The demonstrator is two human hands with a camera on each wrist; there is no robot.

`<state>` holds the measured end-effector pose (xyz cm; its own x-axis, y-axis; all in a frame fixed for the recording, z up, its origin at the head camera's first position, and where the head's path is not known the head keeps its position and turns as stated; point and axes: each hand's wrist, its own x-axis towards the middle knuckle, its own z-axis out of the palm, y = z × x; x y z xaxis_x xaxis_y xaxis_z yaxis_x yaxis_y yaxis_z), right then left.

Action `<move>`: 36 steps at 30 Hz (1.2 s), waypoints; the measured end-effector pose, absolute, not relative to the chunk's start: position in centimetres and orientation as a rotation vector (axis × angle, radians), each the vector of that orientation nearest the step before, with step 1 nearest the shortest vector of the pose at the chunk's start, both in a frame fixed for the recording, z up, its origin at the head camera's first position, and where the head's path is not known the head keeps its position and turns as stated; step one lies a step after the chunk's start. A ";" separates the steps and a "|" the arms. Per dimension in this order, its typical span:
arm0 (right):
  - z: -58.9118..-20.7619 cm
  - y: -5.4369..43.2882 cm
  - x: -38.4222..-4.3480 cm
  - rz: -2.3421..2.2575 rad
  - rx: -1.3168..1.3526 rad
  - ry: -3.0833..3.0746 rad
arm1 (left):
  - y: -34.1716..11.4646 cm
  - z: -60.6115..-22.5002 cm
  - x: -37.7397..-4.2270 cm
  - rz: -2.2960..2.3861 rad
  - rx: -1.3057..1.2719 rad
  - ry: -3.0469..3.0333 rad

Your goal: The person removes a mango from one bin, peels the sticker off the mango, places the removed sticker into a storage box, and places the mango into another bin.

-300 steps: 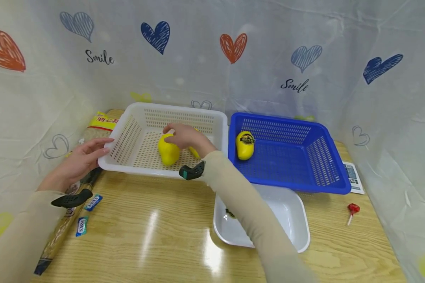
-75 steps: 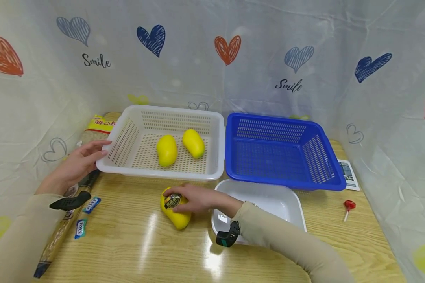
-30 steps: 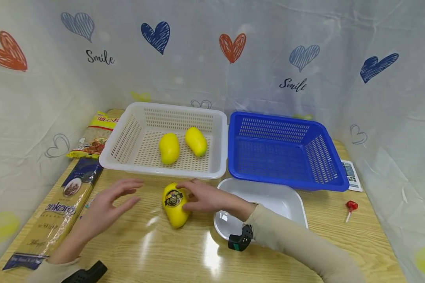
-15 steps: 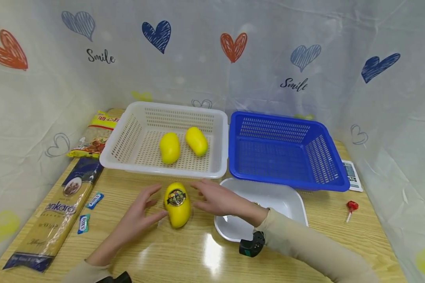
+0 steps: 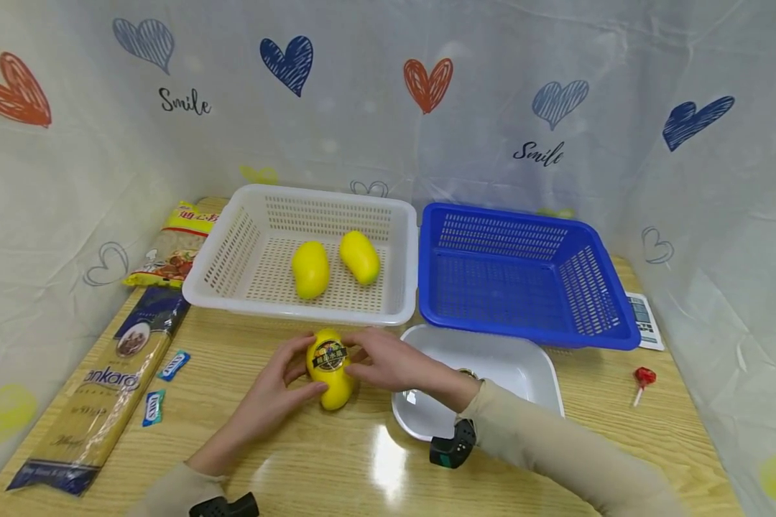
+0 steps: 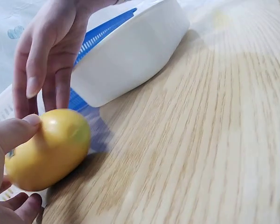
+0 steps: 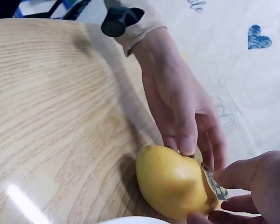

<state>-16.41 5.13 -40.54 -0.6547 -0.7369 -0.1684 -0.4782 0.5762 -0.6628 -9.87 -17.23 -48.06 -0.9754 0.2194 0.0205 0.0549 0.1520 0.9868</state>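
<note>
In the head view, a yellow mango (image 5: 336,388) with a dark round label (image 5: 330,355) lies on the table in front of the white basket. My left hand (image 5: 274,391) holds its left side, thumb low on the fruit. From the right, my right hand (image 5: 397,359) holds the mango, its thumb by the label's edge. The right wrist view shows the label (image 7: 214,184) wrapped over one end, with the right thumb right at it. In the left wrist view, the mango (image 6: 56,144) shows its greenish unlabelled end. Two mangoes (image 5: 310,269) without labels lie in the white basket (image 5: 297,314).
A blue basket (image 5: 491,287) stands beside the white one. In front of it is a white tray (image 5: 524,380), partly under my right forearm. Pasta (image 5: 97,395), a yellow snack bag (image 5: 174,251) and two small candies (image 5: 153,408) lie left; a red lollipop (image 5: 644,376) lies right.
The labelled mango has gone from the blue basket to the table. My left hand has left the white basket's rim and come to the mango. My right hand briefly drew back, then closed in again.
</note>
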 end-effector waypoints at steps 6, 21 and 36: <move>-41.0 4.4 -16.9 -0.867 -0.944 2.366 | -16.7 -47.9 -9.7 1.948 0.182 2.280; -41.9 2.9 -16.8 -1.201 -0.590 2.293 | -15.4 -47.0 -9.3 1.885 0.025 2.425; -41.7 2.4 -15.8 -1.003 -1.018 2.567 | -14.7 -46.4 -9.2 1.813 -0.030 2.511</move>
